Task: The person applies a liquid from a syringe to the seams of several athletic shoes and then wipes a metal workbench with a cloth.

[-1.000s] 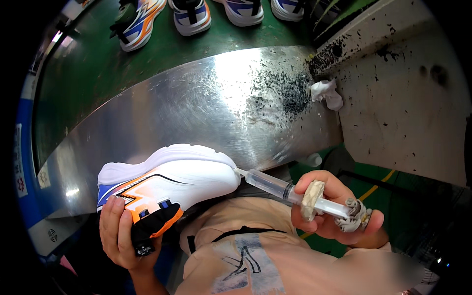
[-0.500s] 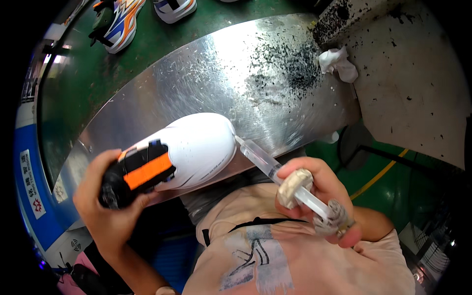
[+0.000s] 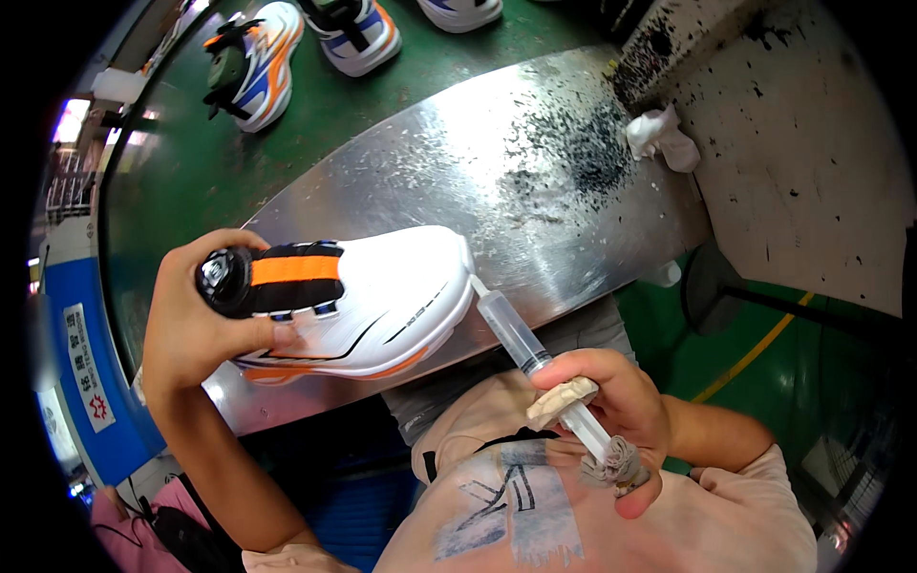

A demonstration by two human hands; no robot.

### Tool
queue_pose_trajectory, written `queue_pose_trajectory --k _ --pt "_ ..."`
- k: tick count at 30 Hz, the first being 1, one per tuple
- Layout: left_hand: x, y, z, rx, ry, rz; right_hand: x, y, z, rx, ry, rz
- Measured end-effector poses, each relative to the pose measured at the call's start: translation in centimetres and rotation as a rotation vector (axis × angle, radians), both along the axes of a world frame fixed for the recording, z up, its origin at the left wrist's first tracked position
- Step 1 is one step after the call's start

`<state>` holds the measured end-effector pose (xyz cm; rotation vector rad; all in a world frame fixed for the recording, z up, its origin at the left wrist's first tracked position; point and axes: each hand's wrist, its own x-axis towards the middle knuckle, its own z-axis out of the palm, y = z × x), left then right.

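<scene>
My left hand (image 3: 191, 320) is closed around the heel end of a white sneaker (image 3: 401, 286) with an orange and black tongue and an orange sole edge. The shoe is held above the metal plate, its toe pointing right. My right hand (image 3: 616, 406) grips a clear plastic syringe (image 3: 514, 329), whose barrel flange and plunger end are wrapped in pale, lumpy material. The syringe's tip meets the toe edge of the shoe, near where the upper joins the sole. Whether liquid is coming out cannot be made out.
A scratched metal plate (image 3: 382, 191) with black specks covers part of the green table (image 3: 181, 181). More sneakers (image 3: 351, 38) stand at the far side. A crumpled white tissue (image 3: 662, 138) lies at the right, beside a stained beige panel (image 3: 802, 162).
The shoe has rolled, so its side and orange sole edge now show. The syringe stays at the toe, angled more steeply, and my right hand has moved slightly lower. The whole view has shifted.
</scene>
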<state>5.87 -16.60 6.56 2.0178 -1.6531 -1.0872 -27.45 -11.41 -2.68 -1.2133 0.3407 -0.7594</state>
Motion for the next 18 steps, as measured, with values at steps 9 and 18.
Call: queue_pose_trajectory --k 9,18 --pt "1.6 -0.3 0.1 -0.017 -0.052 -0.052 -0.6 -1.3 2.3 0.181 0.078 -0.191" --pt "1.4 8.1 -3.7 -0.330 0.169 0.540 1.9 -6.7 -0.7 0.051 0.198 -0.465"
